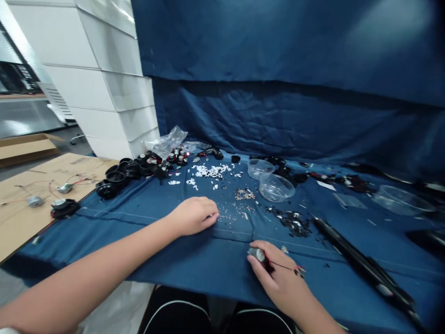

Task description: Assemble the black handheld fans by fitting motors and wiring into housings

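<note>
My right hand [278, 273] pinches a small silver electric motor [257, 254] between thumb and fingers, with thin dark and red wires [287, 266] trailing across the palm. My left hand [193, 215] rests on the blue cloth [194, 260] with its fingers curled down. Its fingertips sit beside a scatter of tiny pale fragments [229, 215]. Whether they pinch anything is hidden. Both hands are near the cloth's front edge, and a patch of dark broken bits [292, 222] lies beyond and between them.
Clear plastic bowls [276, 188] and white fragments [208, 170] lie on the cloth. A long black strip [361, 262] runs along the right. Black round parts [116, 178] and a clear bag [168, 141] sit at the back left. Wired motors [34, 201] lie on cardboard [34, 222].
</note>
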### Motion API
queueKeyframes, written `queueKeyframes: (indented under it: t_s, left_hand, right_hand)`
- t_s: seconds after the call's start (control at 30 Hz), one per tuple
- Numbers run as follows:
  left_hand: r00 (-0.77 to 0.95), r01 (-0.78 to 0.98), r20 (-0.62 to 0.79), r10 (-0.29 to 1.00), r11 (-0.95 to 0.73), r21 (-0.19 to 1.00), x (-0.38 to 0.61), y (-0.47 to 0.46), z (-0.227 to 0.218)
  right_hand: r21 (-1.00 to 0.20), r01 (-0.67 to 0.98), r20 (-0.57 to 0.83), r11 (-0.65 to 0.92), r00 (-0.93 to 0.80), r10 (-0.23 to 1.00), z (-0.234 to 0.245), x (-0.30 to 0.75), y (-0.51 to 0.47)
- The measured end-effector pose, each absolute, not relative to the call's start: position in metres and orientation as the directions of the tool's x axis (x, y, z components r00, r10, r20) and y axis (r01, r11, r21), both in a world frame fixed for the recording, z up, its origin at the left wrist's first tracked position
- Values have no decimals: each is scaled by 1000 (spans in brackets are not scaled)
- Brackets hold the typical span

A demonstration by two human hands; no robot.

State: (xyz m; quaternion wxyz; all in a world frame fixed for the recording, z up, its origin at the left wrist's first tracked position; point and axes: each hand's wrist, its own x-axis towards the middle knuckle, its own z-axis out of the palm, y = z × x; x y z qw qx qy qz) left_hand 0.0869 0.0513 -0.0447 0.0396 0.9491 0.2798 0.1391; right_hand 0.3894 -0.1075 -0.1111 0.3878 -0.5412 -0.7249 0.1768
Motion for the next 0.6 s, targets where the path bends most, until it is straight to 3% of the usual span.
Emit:
queueKeyframes:
  t_s: [0.13,0.3,0.47,0.6]
  left_hand:
    - [649,746,143,747,-662,73,88,107,-37]
    - [332,943,155,930,-331,-35,78,157,-47]
    - [350,936,114,930,-345,-66,62,168,-71]
    - [385,923,124,915,-381,-52,55,175,-82]
  right_hand:
    - [-761,592,292,266,-54,955,-91,391,-81]
    - [-836,481,278,265,-46,960,-52,395,-11]
    - [-805,496,416,326,80,906,-58,401,24]
    - [-755,540,486,372,80,870,-73,403,20]
